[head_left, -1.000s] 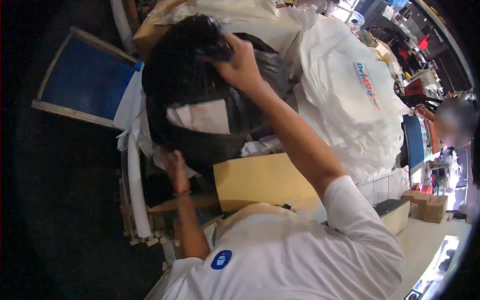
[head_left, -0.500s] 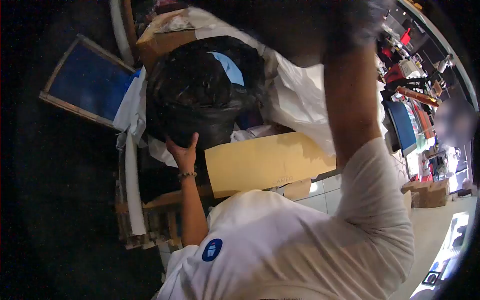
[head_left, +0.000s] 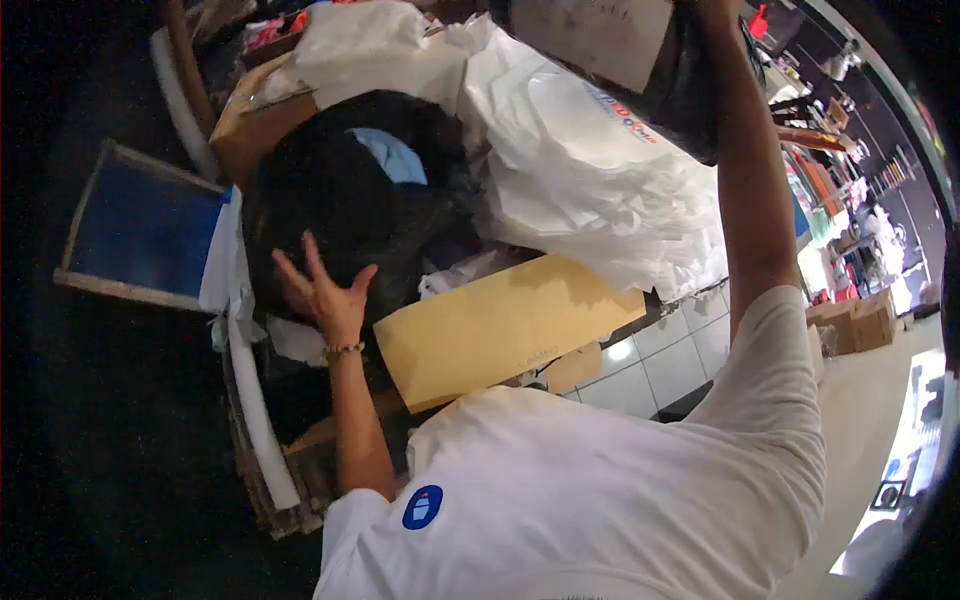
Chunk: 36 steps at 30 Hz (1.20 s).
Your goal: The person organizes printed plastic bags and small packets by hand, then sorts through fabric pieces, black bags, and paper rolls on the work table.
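A large black plastic bag (head_left: 320,190) with a light blue piece (head_left: 388,157) showing in its top fills the middle left. My left hand (head_left: 325,295) lies against its near side, fingers spread and thumb out. At the top edge, my right hand (head_left: 722,14) is partly cut off by the frame, gripping a black plastic-wrapped bundle (head_left: 690,105) that has a pale flat panel (head_left: 610,40). Its fingers are mostly out of sight. Under the raised bundle lies a heap of white plastic bags (head_left: 590,190) with coloured print. A yellow-tan card sheet (head_left: 510,325) rests just in front of me.
A blue framed screen (head_left: 145,225) juts out on the left, near a white roll (head_left: 262,420). Behind the black bag stands a cardboard box (head_left: 250,125). Tiled floor (head_left: 655,365) shows below the white bags, with cardboard boxes (head_left: 860,322) farther right.
My right hand and the black bundle have shifted up and right, uncovering more of the white bags. The left hand has spread its fingers higher on the black bag. The view has turned slightly.
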Available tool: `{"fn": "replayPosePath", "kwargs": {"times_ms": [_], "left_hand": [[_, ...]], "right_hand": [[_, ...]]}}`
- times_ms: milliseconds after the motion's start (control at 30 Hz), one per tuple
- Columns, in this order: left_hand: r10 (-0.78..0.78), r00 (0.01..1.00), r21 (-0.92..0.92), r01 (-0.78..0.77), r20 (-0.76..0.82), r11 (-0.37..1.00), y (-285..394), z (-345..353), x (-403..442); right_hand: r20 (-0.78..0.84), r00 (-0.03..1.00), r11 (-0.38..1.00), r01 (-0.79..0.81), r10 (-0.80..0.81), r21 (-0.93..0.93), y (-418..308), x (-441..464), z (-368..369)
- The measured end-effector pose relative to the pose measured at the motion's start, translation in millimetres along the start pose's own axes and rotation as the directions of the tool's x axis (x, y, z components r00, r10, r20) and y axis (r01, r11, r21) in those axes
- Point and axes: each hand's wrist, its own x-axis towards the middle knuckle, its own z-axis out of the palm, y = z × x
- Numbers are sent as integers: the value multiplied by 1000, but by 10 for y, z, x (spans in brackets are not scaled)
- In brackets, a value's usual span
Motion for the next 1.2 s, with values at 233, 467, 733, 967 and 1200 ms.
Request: {"fn": "replayPosePath", "kwargs": {"times_ms": [233, 467, 733, 967, 1200], "left_hand": [[208, 945, 178, -257, 253, 950, 92, 434, 467], [254, 959, -76, -265, -126, 961, -455, 503, 964], [-230, 901, -267, 134, -369, 954, -1579, 163, 1490], [-479, 737, -263, 401, -476, 878, -3347, 210, 1633], [-538, 709, -41, 586, -456, 809, -3236, 16, 1470]], "right_hand": [[799, 569, 976, -192, 196, -103, 263, -2890, 476], [851, 409, 813, -581, 330, -36, -126, -2597, -181], [647, 736, 961, -275, 200, 16, -309, -2524, -516], [844, 536, 580, -678, -31, 452, -2338, -2872, -672], [878, -223, -175, -931, -423, -321, -3960, -3628, 215]]}}
